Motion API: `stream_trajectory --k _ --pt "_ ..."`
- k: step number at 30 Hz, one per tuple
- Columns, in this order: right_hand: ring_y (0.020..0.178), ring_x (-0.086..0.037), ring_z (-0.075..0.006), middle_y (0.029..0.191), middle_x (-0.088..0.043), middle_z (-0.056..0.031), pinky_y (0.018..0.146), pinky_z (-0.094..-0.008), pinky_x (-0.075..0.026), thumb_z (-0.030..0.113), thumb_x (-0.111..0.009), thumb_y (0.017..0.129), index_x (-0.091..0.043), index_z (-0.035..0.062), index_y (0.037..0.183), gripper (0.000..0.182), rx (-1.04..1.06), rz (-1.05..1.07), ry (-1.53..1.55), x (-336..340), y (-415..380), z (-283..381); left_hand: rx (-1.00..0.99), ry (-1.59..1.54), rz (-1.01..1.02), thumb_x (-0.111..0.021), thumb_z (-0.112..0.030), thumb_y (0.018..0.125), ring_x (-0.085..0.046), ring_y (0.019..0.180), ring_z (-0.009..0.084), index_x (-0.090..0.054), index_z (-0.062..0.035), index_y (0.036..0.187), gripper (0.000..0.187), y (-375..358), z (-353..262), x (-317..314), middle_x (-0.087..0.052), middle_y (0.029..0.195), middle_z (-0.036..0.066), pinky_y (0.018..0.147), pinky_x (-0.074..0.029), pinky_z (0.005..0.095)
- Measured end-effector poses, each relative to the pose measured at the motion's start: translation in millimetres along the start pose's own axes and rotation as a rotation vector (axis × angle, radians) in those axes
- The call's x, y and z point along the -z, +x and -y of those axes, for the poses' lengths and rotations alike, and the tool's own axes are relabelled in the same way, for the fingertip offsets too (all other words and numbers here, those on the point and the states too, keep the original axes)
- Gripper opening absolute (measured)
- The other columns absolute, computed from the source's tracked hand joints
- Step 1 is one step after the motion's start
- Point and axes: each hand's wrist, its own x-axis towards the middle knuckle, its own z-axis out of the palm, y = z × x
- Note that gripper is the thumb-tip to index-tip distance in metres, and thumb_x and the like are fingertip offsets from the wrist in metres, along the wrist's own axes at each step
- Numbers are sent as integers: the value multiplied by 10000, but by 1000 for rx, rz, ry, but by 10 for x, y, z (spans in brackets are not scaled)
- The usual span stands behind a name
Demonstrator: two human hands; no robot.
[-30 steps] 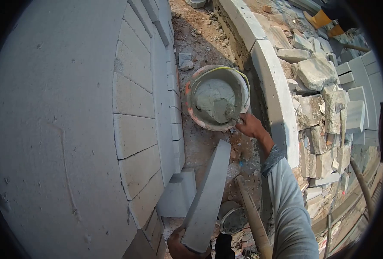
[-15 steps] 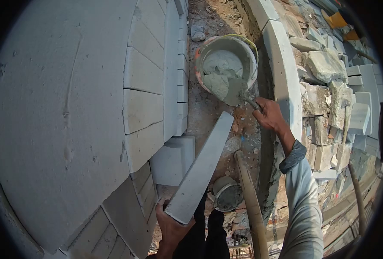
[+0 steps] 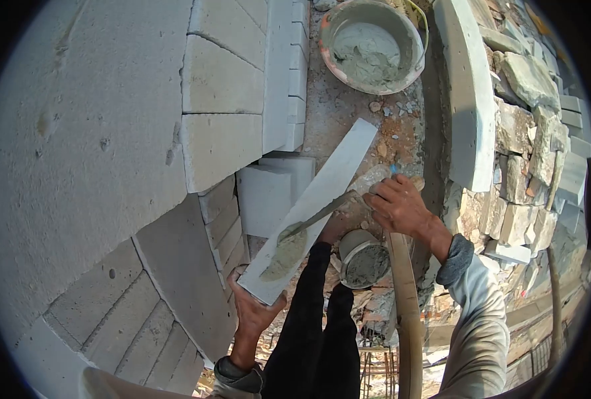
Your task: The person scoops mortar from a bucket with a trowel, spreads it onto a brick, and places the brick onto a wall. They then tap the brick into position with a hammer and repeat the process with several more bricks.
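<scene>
My left hand is wrapped round the lower end of a long, pale grey block, which slants up and to the right. Grey mortar lies on the block's face near that end. A trowel touches the mortar with its blade. Its handle is closed in my right hand, to the right of the block. Above stands a round bucket with wet mortar inside and a yellowish handle on its right rim. Parts of the trowel handle are hidden by my fingers.
A block wall rises at the left. Pale blocks stand beside it. A small mortar bucket and a wooden pole are near my legs. On the right are a low block row and rough stones.
My right hand has brought the trowel from the large bucket down to the block. Mortar now lies on the block. The view has shifted, with the large bucket higher in frame.
</scene>
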Motion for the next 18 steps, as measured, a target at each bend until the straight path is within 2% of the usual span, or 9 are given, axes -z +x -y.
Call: stream_trajectory --k 4,7,10,12,15,18 --pt "864 -556 -217 927 -573 -47 811 -378 -394 121 -758 695 -669 75 1055 374 -47 -32 -63 -105 -108 -266 -6 -28 -11 -844 -127 627 -542 1127 306 -141 13 1383 1042 30 94 -18 -499 1216 228 1009 -418 447" --pt "911 -573 -233 941 -586 -56 823 -386 -404 142 -740 709 -670 78 1052 355 -130 34 -141 -68 -168 -340 -36 4 9 -838 -123 628 -541 1122 306 -152 13 1376 1024 26 84 -26 -496 1212 224 1005 -418 447" --pt "870 -628 -262 947 -603 -73 770 -402 -467 178 -712 769 -664 73 1057 310 -225 63 -62 263 -238 85 -30 18 6 -835 -121 628 -539 1108 303 -160 13 1370 1012 52 -2 24 -492 1197 215 994 -422 449" --pt "714 -650 -290 881 -612 -103 647 -408 -530 183 -707 799 -661 38 1064 305 -349 204 182 462 -288 403 -19 -15 6 -835 -121 628 -535 1103 300 -163 12 1367 1008 53 -80 23 -488 1187 208 989 -423 451" --pt "634 -659 -304 813 -609 -114 555 -406 -535 206 -696 831 -655 34 1012 253 -236 277 274 662 -240 737 -13 -56 -3 -845 -136 630 -536 1095 297 -182 9 1347 987 108 -212 0 -491 1176 208 977 -430 450" --pt "665 -667 -305 832 -605 -107 570 -402 -534 231 -689 841 -639 34 970 241 -209 387 213 703 -203 889 6 -28 -8 -863 -160 630 -546 1081 302 -219 9 1308 950 120 -411 8 -500 1173 220 960 -442 445"
